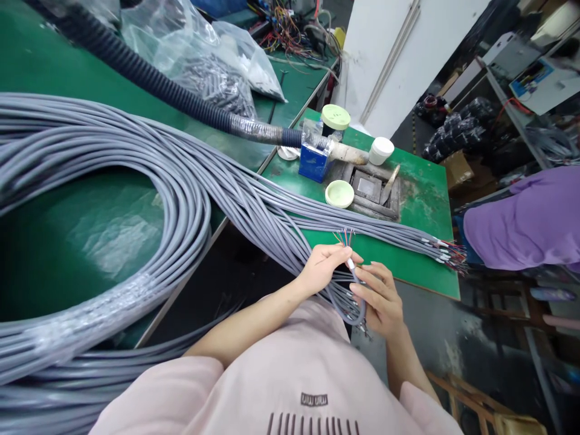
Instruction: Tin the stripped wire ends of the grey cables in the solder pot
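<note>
My left hand (pixel 324 264) pinches the white-sleeved end of a grey cable (pixel 351 263), just below its fan of thin coloured wires (pixel 345 237). Just right of it, my right hand (pixel 379 297) has its fingers curled around the same cable below the sleeve. From there the cable bends down in a loop in front of my shirt. Beyond my hands, a bundle of grey cables (pixel 380 228) lies across the green board (pixel 423 193), its stripped ends (pixel 448 255) at the right edge.
A large coil of grey cables (pixel 181 211) fills the left table. A solder pot (pixel 369 186), green cup (pixel 339 194), white jar (pixel 381 150) and blue box (pixel 313 162) with a black hose (pixel 181 96) stand behind. A person in purple (pixel 521 223) is at the right.
</note>
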Available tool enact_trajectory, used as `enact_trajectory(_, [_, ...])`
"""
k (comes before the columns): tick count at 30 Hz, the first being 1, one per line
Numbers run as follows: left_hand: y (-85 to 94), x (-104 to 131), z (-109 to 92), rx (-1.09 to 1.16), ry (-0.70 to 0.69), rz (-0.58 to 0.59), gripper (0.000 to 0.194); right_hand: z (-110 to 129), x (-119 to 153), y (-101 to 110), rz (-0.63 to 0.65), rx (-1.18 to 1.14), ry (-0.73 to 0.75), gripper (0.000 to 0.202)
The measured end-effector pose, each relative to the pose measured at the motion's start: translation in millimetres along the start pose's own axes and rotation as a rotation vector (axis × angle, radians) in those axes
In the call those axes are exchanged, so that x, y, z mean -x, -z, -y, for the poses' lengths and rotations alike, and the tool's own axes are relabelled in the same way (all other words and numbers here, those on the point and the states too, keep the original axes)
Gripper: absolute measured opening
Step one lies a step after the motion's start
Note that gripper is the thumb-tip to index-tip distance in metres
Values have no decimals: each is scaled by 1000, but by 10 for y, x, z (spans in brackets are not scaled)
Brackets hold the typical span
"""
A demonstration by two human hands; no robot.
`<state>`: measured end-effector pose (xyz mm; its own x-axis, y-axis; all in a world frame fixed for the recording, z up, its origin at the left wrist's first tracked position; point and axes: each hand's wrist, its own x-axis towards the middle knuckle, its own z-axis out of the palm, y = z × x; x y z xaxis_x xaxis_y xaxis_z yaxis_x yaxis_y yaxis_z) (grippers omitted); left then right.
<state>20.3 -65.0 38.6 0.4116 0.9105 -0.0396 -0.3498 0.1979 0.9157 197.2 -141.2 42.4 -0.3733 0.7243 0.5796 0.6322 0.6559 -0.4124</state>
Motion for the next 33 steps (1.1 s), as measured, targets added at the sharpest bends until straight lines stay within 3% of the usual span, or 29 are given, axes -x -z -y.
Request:
enact_trajectory(15, [35,-23,-29,-17,-11,-2,37,-9,-50,-29,6,-20,-14,60])
enact_trajectory(23, [51,-40,81,192,57,10,30,24,-90,-30,14,-42,-10,61])
enact_trajectory(33, [38,-29,64,263,88,3,31,54,-110,-39,11,-67,6,56])
